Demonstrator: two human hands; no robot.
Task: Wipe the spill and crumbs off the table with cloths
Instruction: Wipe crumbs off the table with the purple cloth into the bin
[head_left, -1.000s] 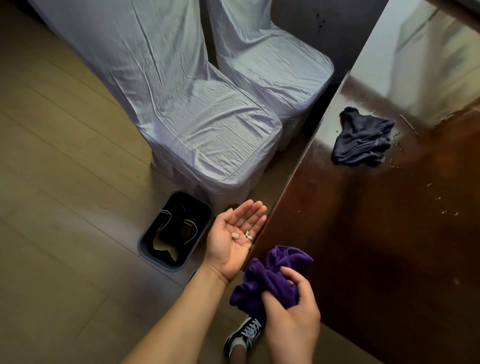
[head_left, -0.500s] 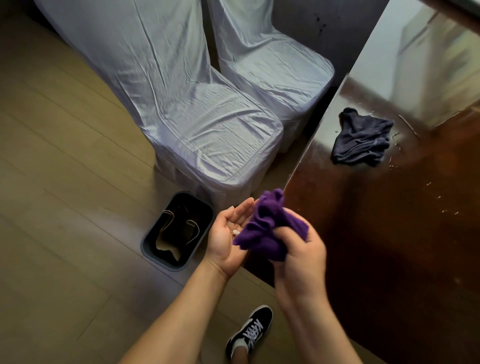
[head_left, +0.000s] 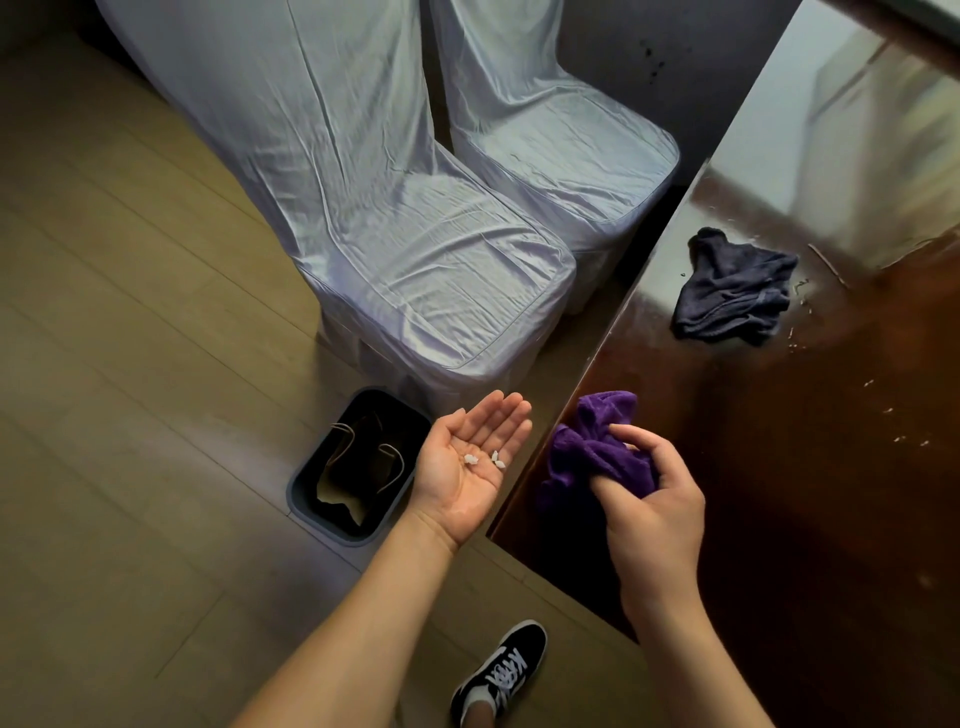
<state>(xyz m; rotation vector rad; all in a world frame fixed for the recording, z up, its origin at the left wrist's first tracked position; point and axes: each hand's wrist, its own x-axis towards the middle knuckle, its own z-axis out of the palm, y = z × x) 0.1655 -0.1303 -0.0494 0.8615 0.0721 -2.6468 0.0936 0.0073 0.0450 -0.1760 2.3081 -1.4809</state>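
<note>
My left hand (head_left: 470, 465) is held palm up just off the table's near-left edge, with a few white crumbs (head_left: 485, 459) lying in the palm. My right hand (head_left: 652, 506) grips a bunched purple cloth (head_left: 587, 447) resting on the dark wooden table (head_left: 779, 467) at its edge. A dark blue-grey cloth (head_left: 732, 291) lies crumpled farther back on the table. Small white crumbs (head_left: 893, 423) and wet streaks (head_left: 802, 296) dot the tabletop to the right of both cloths.
A dark bin (head_left: 356, 467) with a liner stands on the wooden floor below my left hand. Two chairs in pale fabric covers (head_left: 431, 270) stand left of the table. My black sneaker (head_left: 501, 670) shows at the bottom.
My right hand lifted the purple cloth up against my left palm, then brought it back down onto the table edge. My left palm is uncovered again, crumbs still in it.
</note>
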